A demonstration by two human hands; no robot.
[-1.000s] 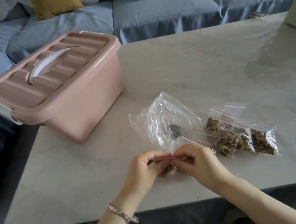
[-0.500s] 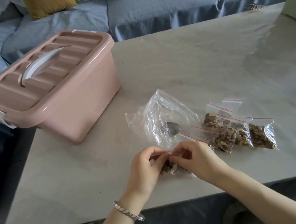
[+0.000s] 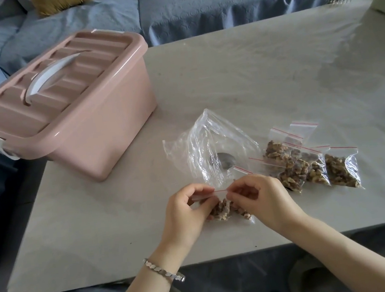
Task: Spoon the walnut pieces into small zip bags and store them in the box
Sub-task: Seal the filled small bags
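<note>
A small zip bag [image 3: 226, 208] of walnut pieces sits near the front edge of the tabletop [image 3: 251, 77], pinched along its red-lined seal strip by both hands. The left hand [image 3: 186, 216] grips the strip's left end between thumb and fingertips, and the right hand [image 3: 261, 200] grips the right end the same way, the strip stretched taut between them; it looks like the seal is being pressed shut.

A bag like this should be light and floppy, the film slippery, the nuts shifting and lumpy inside. The stiffer seal strip at the top is probably the best place to hold it, since squeezing the belly could crush pieces or pop the closure.

Just beyond the hands lies a crumpled clear bag [image 3: 211, 150] with a spoon [image 3: 225, 160] inside it. To the right, a cluster of filled bags [image 3: 311, 164] lies overlapping, with an empty-looking one behind. The pink box [image 3: 66, 108] stands well to the left, lid on and latched, so it will need opening before anything goes in.
</note>
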